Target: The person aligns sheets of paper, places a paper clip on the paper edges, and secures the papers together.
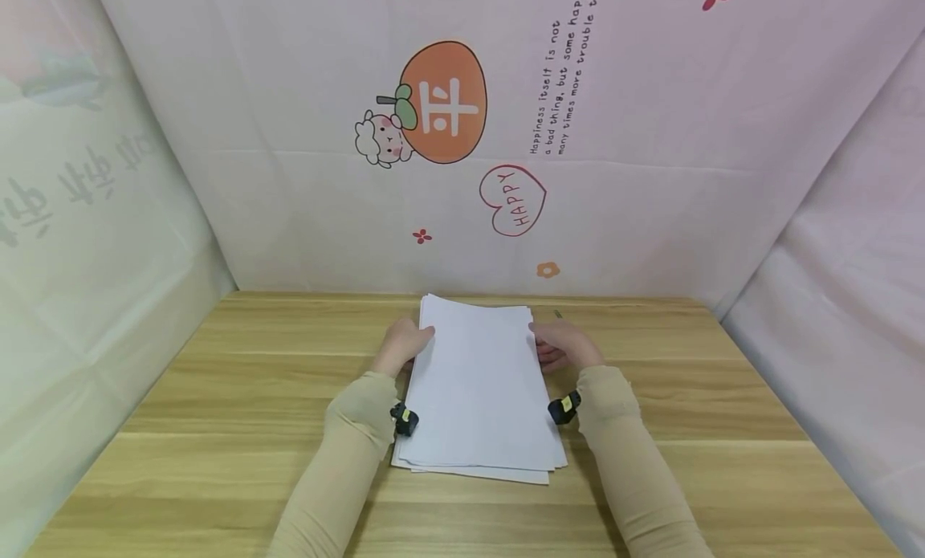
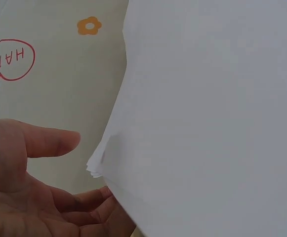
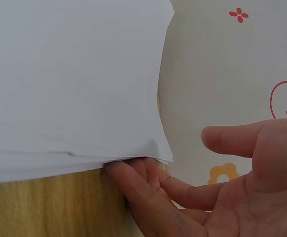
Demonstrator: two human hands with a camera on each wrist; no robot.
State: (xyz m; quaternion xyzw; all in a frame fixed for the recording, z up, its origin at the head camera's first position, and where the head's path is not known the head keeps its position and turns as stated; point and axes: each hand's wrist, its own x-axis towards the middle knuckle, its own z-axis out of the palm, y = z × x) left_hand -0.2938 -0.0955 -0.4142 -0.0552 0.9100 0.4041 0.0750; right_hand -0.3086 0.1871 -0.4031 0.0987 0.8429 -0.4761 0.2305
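Note:
A stack of white paper sheets (image 1: 480,389) lies on the wooden table, its sheets slightly out of line at the near end. My left hand (image 1: 405,345) is at the stack's left side near the far end. In the left wrist view, its thumb stands apart from the paper (image 2: 207,108) while the fingertips meet the lower edge. My right hand (image 1: 567,345) is at the opposite side. The right wrist view shows its fingers (image 3: 148,197) reaching under the paper's edge, with the thumb held away from the sheets.
Behind the wooden table (image 1: 253,429) hangs a white cloth (image 1: 325,221) printed with an orange, a heart and flowers. More white cloth closes off the left and right sides. A small thin dark thing (image 1: 558,314) shows just beyond my right hand.

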